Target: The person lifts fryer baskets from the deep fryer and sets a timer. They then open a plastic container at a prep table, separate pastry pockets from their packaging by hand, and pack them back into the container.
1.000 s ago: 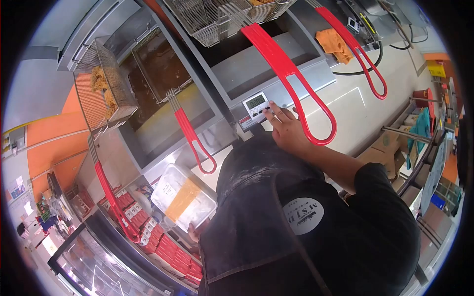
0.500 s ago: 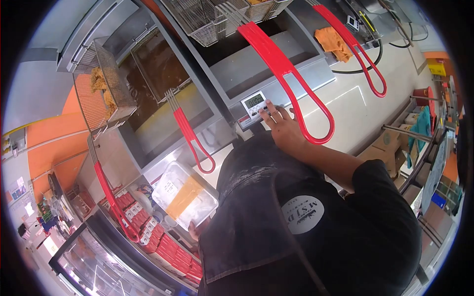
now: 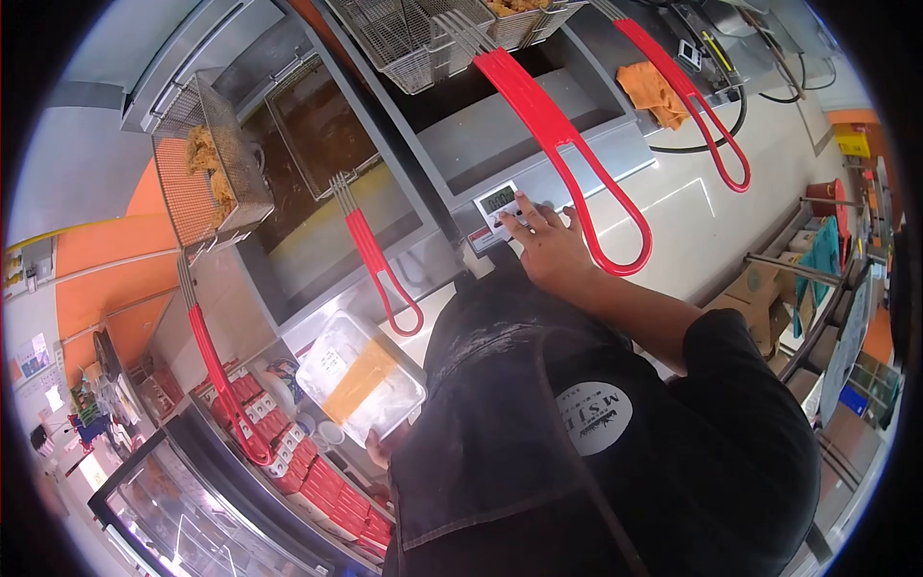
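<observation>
My right hand [image 3: 558, 252] reaches to the white digital timer [image 3: 499, 203] on the front of the fryer. Its fingers are spread, with fingertips on the timer's buttons and nothing in its grasp. Low on the left, part of my left hand [image 3: 383, 444] grips the near edge of a translucent plastic container [image 3: 361, 380] with an orange-tan band across it. Most of that hand is hidden behind the container and my apron. Just above my right hand passes the red handle [image 3: 538, 106] of a fryer basket.
A wire basket of fried food [image 3: 213, 163] hangs over the oil vat [image 3: 317, 125] at left. More red-handled baskets [image 3: 409, 48] rest at the top. An orange cloth [image 3: 654, 94] lies at upper right. Stacked red boxes [image 3: 322, 490] stand below, beside a glass case [image 3: 183, 510].
My view has shifted slightly, moving the surroundings a little. The fingers of my right hand have moved slightly on the timer. My left hand still holds the plastic container.
</observation>
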Demonstrator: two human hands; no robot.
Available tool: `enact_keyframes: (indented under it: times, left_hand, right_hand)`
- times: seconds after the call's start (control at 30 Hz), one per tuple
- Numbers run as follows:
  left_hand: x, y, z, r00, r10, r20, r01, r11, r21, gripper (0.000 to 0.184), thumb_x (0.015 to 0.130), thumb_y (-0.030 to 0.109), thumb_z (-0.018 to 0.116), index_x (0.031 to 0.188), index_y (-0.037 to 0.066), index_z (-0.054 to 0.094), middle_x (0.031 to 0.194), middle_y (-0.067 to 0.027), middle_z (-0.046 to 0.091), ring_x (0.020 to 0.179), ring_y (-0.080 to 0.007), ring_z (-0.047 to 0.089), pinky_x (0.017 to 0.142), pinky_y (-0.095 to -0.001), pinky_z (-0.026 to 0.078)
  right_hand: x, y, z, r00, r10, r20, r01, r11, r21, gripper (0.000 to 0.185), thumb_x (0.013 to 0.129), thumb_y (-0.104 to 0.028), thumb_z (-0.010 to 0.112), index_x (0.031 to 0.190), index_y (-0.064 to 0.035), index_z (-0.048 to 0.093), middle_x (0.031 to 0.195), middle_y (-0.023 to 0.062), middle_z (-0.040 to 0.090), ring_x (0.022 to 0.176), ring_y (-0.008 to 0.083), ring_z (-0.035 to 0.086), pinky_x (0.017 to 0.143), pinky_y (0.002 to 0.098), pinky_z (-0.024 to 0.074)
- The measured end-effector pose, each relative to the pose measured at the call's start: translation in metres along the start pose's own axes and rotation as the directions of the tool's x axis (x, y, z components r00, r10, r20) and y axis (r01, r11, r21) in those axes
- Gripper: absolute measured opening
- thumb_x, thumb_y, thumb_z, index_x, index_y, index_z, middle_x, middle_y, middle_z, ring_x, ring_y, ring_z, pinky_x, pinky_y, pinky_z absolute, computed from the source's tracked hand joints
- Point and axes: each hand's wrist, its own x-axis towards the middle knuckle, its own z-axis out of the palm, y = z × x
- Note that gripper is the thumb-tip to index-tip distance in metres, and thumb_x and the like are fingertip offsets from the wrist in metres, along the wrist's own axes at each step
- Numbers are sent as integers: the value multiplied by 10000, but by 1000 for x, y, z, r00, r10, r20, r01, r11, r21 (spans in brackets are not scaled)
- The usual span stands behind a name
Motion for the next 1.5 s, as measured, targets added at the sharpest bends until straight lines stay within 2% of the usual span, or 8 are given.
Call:
enact_keyframes:
  times: [0.1,0.43,0.6,0.93,1.1,1.3,1.4,1.5]
  left_hand:
    - [-31,-7,54,997,27,-74,-53,928,-369,813,798,197,726,1522,100,369,1500,-132,454,1394,-338,428,1149,-574,357]
    - [-30,-9,56,999,-29,-30,12,892,-451,792,806,227,740,1502,92,387,1470,-130,482,1369,-335,458,1140,-557,377]
    - [-75,13,157,971,143,-193,-204,914,-351,772,811,245,745,1484,83,403,1448,-140,498,1349,-340,478,1133,-552,391]
    - [-86,32,156,992,-21,-124,-16,955,-296,742,820,259,744,1464,67,428,1417,-145,522,1321,-343,503,1120,-541,413]
    - [-74,14,158,967,165,-192,-224,911,-346,717,818,239,746,1447,64,449,1405,-141,533,1319,-346,507,1118,-546,417]
    - [-72,18,161,951,158,-266,-245,909,-336,692,814,225,746,1424,54,468,1397,-153,537,1304,-349,523,1094,-545,448]
    - [-74,23,164,960,154,-234,-225,922,-316,680,822,248,736,1416,48,472,1379,-155,546,1274,-344,538,1057,-530,462]
    - [-73,31,162,980,146,-134,-176,953,-247,670,830,271,725,1408,41,476,1361,-156,554,1244,-339,554,1020,-516,477]
  right_hand:
    - [2,-2,1,1000,-3,25,4,998,-69,617,924,-185,574,1524,-186,430,1636,176,256,1396,377,440,1104,651,304]
    - [4,-4,-4,999,-42,27,47,972,-232,601,947,-200,543,1532,-175,407,1632,193,266,1315,423,526,1131,677,257]
    - [7,-7,-19,993,1,116,20,983,-183,616,948,-203,544,1543,-182,387,1631,193,270,1297,416,545,1130,676,261]
    - [6,-5,-13,993,-2,120,25,981,-193,645,948,-205,544,1564,-180,352,1645,191,243,1281,405,561,1125,677,272]
    - [4,-4,-7,994,1,106,19,982,-190,668,944,-225,559,1572,-190,335,1651,181,231,1279,390,567,1124,667,287]
    - [4,-6,-15,990,25,140,-4,989,-149,689,933,-213,582,1574,-199,331,1656,173,223,1278,381,564,1118,652,316]
    - [1,1,6,979,-98,-176,65,981,-185,577,899,-194,577,1472,-181,513,1549,219,406,1046,322,656,1014,698,385]
    - [-1,-2,2,1000,-12,17,15,979,-205,693,916,-181,584,1567,-204,349,1648,174,249,1237,377,591,1099,615,370]
